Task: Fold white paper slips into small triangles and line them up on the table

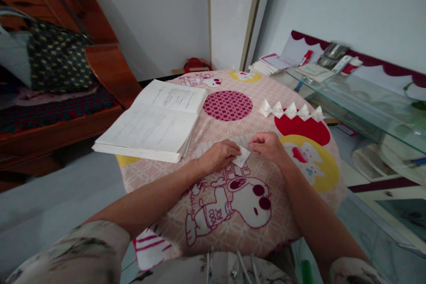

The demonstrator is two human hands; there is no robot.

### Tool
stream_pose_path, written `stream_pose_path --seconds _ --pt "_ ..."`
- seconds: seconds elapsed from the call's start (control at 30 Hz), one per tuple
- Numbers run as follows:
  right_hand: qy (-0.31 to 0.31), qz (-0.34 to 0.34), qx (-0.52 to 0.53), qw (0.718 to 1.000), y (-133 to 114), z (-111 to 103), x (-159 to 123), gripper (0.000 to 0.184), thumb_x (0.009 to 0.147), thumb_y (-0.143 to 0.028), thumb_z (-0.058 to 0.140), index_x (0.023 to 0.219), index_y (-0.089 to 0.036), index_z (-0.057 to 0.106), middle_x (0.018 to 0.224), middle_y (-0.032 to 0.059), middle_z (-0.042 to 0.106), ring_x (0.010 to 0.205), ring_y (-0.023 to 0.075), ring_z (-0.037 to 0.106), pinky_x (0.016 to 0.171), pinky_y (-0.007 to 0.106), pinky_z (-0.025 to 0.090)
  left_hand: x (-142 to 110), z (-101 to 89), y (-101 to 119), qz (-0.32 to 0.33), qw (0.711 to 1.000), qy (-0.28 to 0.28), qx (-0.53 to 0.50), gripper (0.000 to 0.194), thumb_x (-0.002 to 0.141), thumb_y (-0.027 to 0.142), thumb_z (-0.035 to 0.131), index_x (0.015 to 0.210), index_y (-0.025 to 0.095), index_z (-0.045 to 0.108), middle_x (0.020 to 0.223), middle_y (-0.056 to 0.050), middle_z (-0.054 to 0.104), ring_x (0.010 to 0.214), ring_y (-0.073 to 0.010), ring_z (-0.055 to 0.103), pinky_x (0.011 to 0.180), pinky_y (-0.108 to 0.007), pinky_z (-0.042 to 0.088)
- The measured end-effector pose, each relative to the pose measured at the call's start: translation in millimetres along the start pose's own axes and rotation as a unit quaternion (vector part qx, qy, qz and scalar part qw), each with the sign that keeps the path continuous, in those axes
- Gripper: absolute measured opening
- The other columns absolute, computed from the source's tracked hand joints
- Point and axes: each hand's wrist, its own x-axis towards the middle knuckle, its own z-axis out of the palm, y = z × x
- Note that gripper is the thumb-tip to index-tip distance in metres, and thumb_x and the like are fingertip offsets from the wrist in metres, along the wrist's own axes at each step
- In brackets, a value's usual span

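A small folded white paper [242,157] lies over the printed cartoon on the tablecloth. My left hand [220,155] is closed on its left side, with the fingers curled over the edge. Just to the right of the paper, my right hand [267,145] has its thumb and fingers pinched together near the paper's upper corner; whether anything is between them is too small to make out. Farther back to the right stands a row of several folded white paper pieces [291,110], pointed at the top.
A thick open stack of printed pages [149,120] covers the table's left side. Right of the round cloth-covered table [196,204] stands a glass shelf [362,102] with metal containers and a red tube [305,58]. A wooden bench [106,69] holds a patterned bag [60,55] at left.
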Motion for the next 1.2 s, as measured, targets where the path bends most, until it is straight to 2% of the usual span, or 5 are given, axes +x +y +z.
stream_pose_path --seconds 0.3,0.5,0.8,0.93,1.2 --pt "-0.141 -0.026 -0.127 0.981 -10 7 -7 0.004 0.069 -0.018 0.069 0.073 -0.018 0.07 0.06 -0.0021 0.06 0.057 0.0119 0.051 0.054 0.025 0.034 0 -10.7 6 0.026 0.994 -0.079 0.064 0.036 0.093 0.009 0.052 0.114 0.024 0.077 0.118 -0.009 0.074 0.106 -0.0218 0.067 0.091 -0.03 0.052" --pt "-0.126 -0.057 -0.249 0.958 -19 9 -12 0.01 0.07 -0.015 0.07 0.08 -0.019 0.07 0.067 0.0002 0.063 0.064 0.0145 0.053 0.061 0.027 0.034 1 -8.3 4 0.031 0.995 -0.077 0.054 0.036 0.09 0.005 0.054 0.109 0.025 0.078 0.115 -0.009 0.074 0.105 -0.0208 0.067 0.092 -0.03 0.052" --pt "-0.047 -0.039 -0.204 0.977 -4 1 -4 0.006 0.068 -0.013 0.063 0.065 -0.017 0.066 0.058 0.0006 0.062 0.057 0.014 0.053 0.055 0.026 0.034 0 -8.4 4 0.021 0.994 -0.076 0.079 0.037 0.088 0.005 0.055 0.11 0.024 0.078 0.121 -0.009 0.073 0.11 -0.0223 0.067 0.094 -0.031 0.053" --pt "-0.001 -0.038 -0.152 0.988 -2 1 -4 0.01 0.067 -0.015 0.06 0.065 -0.017 0.07 0.053 -0.001 0.06 0.053 0.0136 0.051 0.053 0.025 0.034 2 -11.4 1 0.012 0.998 -0.051 0.017 0.034 0.088 0.007 0.057 0.108 0.024 0.079 0.117 -0.009 0.075 0.107 -0.0205 0.069 0.096 -0.031 0.053" --pt "-0.143 -0.178 -0.146 0.963 -16 20 -16 0.023 0.08 -0.016 0.06 0.083 -0.024 0.081 0.081 0.0035 0.073 0.074 0.0175 0.062 0.071 0.029 0.044 11 -20.1 -18 0.005 0.975 -0.057 -0.213 0.047 0.078 -0.003 0.052 0.102 0.024 0.081 0.106 -0.005 0.079 0.099 -0.0158 0.073 0.091 -0.026 0.052"
